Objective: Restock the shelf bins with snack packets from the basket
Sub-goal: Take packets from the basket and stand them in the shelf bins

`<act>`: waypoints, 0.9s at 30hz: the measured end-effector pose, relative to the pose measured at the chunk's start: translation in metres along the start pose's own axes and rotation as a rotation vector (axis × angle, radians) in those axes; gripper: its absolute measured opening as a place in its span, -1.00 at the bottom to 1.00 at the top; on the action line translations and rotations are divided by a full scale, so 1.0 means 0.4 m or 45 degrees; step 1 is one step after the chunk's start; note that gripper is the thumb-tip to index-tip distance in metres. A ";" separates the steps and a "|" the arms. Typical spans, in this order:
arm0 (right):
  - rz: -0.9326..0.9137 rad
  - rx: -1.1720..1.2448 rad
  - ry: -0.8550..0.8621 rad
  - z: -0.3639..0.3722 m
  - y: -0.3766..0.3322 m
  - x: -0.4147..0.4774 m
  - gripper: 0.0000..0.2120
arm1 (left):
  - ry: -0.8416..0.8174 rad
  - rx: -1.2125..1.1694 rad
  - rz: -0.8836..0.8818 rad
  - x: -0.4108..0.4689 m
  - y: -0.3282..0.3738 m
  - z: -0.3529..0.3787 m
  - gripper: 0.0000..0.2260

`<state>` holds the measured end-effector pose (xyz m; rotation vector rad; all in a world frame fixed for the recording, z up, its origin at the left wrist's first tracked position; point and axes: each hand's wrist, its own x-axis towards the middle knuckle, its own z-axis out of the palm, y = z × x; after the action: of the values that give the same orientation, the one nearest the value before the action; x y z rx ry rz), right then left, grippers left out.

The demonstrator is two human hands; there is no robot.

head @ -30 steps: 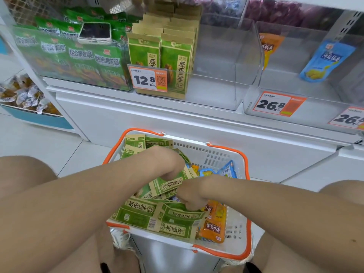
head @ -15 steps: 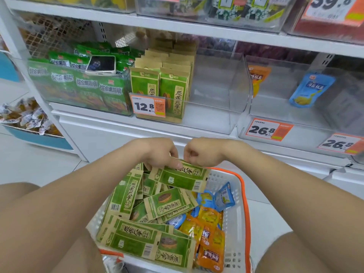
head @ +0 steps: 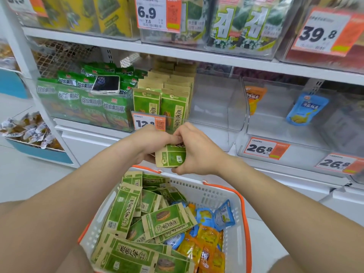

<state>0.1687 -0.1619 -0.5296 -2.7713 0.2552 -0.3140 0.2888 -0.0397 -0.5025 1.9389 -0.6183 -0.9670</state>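
A green and tan snack packet (head: 171,157) is held upright between both hands, just in front of the clear shelf bin (head: 214,123) that holds rows of the same packets (head: 159,103). My left hand (head: 151,142) grips its left edge; my right hand (head: 194,149) pinches its top and right side. Below them sits the white basket with orange rim (head: 243,205), filled with several green packets (head: 169,220), orange packets (head: 208,251) and blue packets (head: 224,214).
The bin's right half has room. To its left a bin of green bags (head: 82,103) has a phone (head: 106,84) lying on top. To the right a clear bin holds an orange pouch (head: 254,98) and a blue pouch (head: 306,109). Price tags line the shelf edge.
Both hands lifted a green packet out of the basket and raised it to the bin front, turning it from flat to upright. The view tilted up toward the shelves.
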 end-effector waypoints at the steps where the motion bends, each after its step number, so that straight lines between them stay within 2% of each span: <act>1: 0.021 0.025 0.010 -0.005 -0.004 0.000 -0.34 | 0.002 -0.003 0.011 -0.001 0.004 -0.002 -0.73; 4: 0.149 0.335 0.018 -0.021 -0.010 0.000 -0.45 | 0.009 -0.143 0.024 -0.011 0.017 -0.007 -0.69; 8: 0.397 0.886 0.178 -0.034 -0.001 0.007 -0.62 | 0.051 -0.420 0.035 -0.007 0.029 -0.025 -0.42; 10: 0.479 1.119 0.318 -0.047 0.000 0.015 -0.64 | 0.144 -0.349 0.178 -0.001 0.026 -0.018 -0.49; 13: 0.434 1.375 0.412 -0.058 -0.014 0.016 -0.77 | 0.182 -0.321 0.441 -0.005 0.023 0.006 -0.64; 16: 0.487 1.561 0.481 -0.048 -0.027 0.009 -0.79 | 0.186 -0.376 0.541 -0.008 0.022 0.019 -0.64; 18: 0.521 1.658 0.534 -0.043 -0.031 0.011 -0.76 | 0.239 -0.288 0.561 -0.006 0.018 0.022 -0.56; 20: 0.527 1.682 0.583 -0.045 -0.035 0.013 -0.73 | 0.320 -0.117 0.603 -0.004 0.015 0.025 -0.50; 22: 0.504 1.576 0.595 -0.046 -0.040 0.015 -0.72 | 0.462 0.070 0.682 -0.007 0.013 0.031 -0.56; 25: 0.458 1.246 0.494 -0.053 -0.043 0.022 -0.75 | 0.653 0.232 0.793 -0.006 0.008 0.035 -0.64; 27: 0.433 1.172 0.414 -0.070 -0.037 0.024 -0.74 | 0.748 0.307 0.859 0.001 0.005 0.029 -0.67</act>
<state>0.1732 -0.1590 -0.4969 -1.7326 0.5006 -0.6068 0.2794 -0.0464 -0.5049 1.8807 -0.9662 0.1024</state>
